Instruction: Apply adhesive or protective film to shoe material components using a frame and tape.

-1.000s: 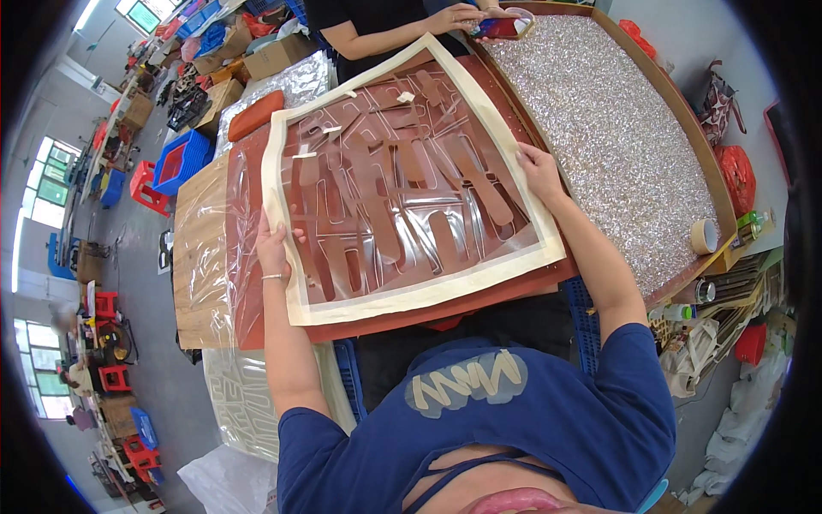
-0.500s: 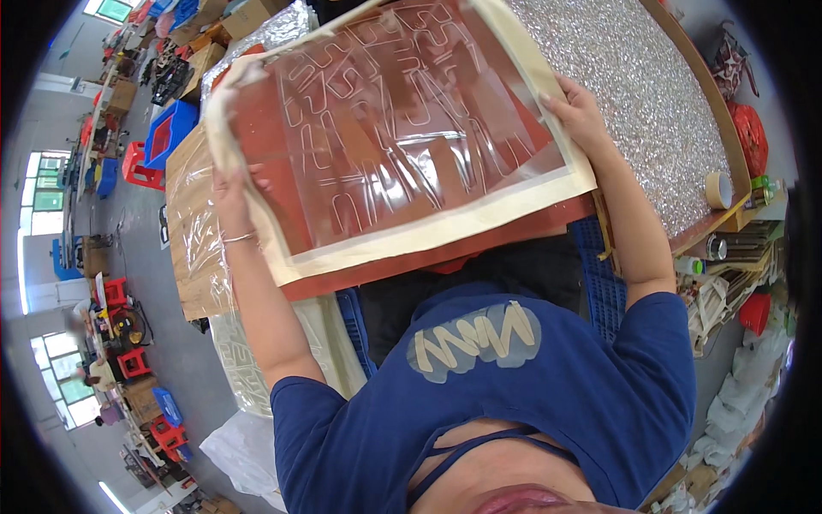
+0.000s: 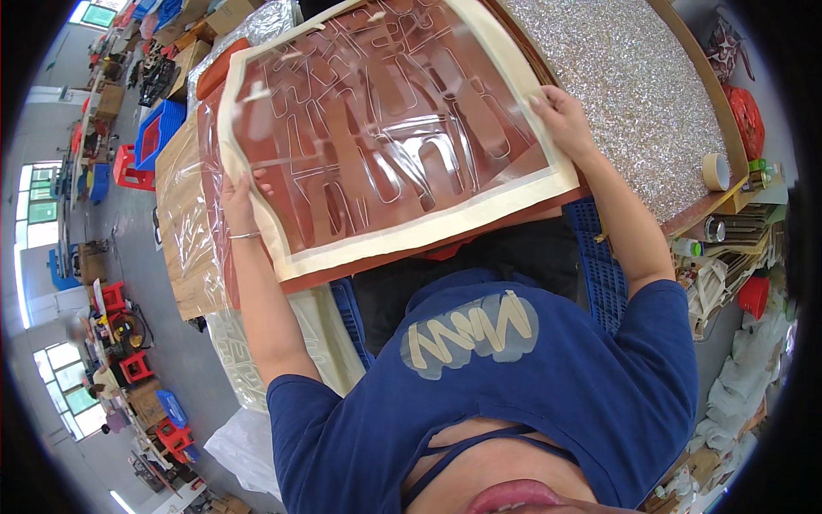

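Observation:
A clear plastic template sheet with a cream border (image 3: 419,233) and many outlined cut-out shapes is spread in front of me. Under it lies reddish-brown sheet material (image 3: 211,141), which shows through the plastic and past its edges. My left hand (image 3: 243,199) grips the border on the left side, with some fingertips over the plastic. On the right side, my right hand (image 3: 562,127) pinches the border between thumb and bent fingers. The plastic looks slightly wavy and glossy; whether it lies fully flat on the brown material I cannot tell.
A silvery glittering surface (image 3: 621,111) with a raised wooden edge fills the right, with a tape roll (image 3: 716,172) at its corner. Blue plastic crates (image 3: 599,274) stand below the brown sheet. Clear film covers brown board (image 3: 184,231) at left. Blue bins (image 3: 158,133) stand beyond.
The template has come down and shifted left over the brown material, its left side straightening out. Both hands have moved with it, still holding its borders.

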Available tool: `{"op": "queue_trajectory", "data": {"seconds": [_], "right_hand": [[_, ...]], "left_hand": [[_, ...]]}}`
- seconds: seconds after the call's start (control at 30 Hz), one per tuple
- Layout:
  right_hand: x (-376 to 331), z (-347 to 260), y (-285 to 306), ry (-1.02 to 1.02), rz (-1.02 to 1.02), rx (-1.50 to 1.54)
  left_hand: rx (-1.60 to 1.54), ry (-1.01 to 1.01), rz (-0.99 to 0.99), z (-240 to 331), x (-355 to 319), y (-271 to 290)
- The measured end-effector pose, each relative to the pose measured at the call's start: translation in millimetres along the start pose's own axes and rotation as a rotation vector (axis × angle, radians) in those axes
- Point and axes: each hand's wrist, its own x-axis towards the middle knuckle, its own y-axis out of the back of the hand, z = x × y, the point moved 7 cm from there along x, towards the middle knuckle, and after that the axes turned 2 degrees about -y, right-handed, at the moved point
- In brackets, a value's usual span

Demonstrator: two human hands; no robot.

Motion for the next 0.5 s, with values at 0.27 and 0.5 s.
{"op": "queue_trajectory", "data": {"seconds": [0.27, 0.5], "right_hand": [[14, 43, 5, -0.066, 0.025, -0.470], [13, 36, 7, -0.090, 0.012, -0.377]], "left_hand": [[0.094, 0.232, -0.037, -54, -5, -22], [-0.068, 0.111, -0.046, -44, 5, -13]]}}
